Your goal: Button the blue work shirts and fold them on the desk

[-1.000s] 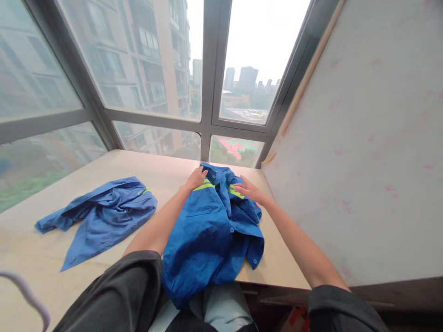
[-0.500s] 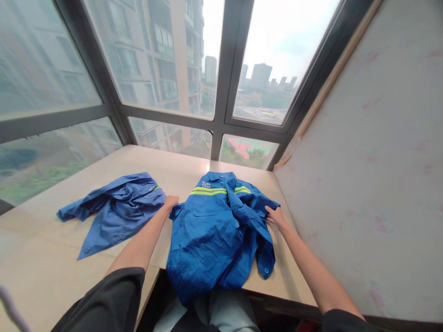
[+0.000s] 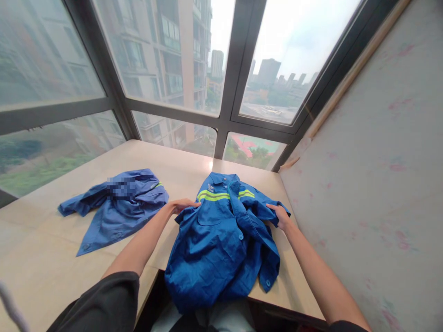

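Observation:
A blue work jacket [image 3: 214, 244] with yellow-green reflective stripes lies front up, its collar toward the window and its hem hanging over the near edge. My left hand [image 3: 186, 205] pinches the cloth at the jacket's left side, by the chest stripe. On the other side, my right hand [image 3: 279, 216] is closed on the sleeve near the shoulder. The front placket is folded and rumpled, and a sleeve end with a button points toward me. Fingers under the cloth are hidden on both hands.
Left of my left arm, a second, paler blue garment [image 3: 121, 212] lies crumpled on the cream ledge [image 3: 41, 240]. Grey-framed windows [image 3: 226, 106] rise behind the ledge. A flower-patterned wall [image 3: 367, 175] bounds the right side. A blurred pale cord [image 3: 12, 304] shows at lower left.
My left hand has shifted right and inward over the jacket's side, near the stripe. My right hand keeps its hold on the sleeve. The view has turned slightly.

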`<state>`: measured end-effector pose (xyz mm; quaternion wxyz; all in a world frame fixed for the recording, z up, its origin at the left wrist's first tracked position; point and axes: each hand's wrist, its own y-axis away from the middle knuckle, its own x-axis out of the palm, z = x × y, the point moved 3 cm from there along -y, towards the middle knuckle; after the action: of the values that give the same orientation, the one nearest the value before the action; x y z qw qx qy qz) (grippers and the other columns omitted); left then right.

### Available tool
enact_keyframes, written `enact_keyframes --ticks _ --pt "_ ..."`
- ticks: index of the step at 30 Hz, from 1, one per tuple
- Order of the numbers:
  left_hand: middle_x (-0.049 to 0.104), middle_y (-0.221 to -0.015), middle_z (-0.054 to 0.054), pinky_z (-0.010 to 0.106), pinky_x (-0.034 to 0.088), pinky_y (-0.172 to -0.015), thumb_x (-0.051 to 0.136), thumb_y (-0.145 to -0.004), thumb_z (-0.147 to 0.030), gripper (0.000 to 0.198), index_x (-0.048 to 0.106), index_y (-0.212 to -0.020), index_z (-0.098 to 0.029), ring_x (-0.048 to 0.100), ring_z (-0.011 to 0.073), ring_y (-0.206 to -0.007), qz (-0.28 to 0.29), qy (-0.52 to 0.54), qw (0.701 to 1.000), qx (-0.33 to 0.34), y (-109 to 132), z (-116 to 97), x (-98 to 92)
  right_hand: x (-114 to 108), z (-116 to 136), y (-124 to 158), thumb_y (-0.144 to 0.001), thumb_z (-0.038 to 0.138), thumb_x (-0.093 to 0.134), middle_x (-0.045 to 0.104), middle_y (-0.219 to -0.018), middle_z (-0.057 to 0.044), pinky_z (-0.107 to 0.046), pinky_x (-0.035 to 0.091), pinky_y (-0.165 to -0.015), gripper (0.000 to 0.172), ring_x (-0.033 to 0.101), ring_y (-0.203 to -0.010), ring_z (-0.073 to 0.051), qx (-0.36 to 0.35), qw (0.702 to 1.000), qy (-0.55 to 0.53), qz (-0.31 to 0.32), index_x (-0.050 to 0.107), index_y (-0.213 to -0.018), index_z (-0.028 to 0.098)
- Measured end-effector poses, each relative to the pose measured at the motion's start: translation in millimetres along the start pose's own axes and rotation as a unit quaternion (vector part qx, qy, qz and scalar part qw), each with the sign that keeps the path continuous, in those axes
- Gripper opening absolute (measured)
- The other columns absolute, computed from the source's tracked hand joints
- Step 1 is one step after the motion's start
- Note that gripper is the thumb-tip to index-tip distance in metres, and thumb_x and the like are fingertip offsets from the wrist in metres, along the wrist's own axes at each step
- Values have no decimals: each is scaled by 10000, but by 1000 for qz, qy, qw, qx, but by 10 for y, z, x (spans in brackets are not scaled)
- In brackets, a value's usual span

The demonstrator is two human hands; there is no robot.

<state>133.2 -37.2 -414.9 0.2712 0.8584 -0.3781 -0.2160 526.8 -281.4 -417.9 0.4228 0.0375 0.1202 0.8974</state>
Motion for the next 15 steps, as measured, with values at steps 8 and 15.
enact_keyframes --ticks 8,15 --pt "540 -478 11 268 386 -504 688 -673 -443 278 604 -636 -180 597 208 -595 -273 -58 959 58 164 -244 -775 -761 302 -251 -650 249 707 627 -615 57 -253 571 -561 193 619 -560 -128 -54 972 -58 -223 580 -781 187" --pt "656 -716 37 255 424 -620 678 -666 -497 338 644 -796 -187 633 237 -840 -297 -114 942 110 268 -471 -877 -692 132 -216 -596 225 692 637 -644 14 -315 588 -586 225 655 -633 -191 -30 975 43 -215 578 -786 185"
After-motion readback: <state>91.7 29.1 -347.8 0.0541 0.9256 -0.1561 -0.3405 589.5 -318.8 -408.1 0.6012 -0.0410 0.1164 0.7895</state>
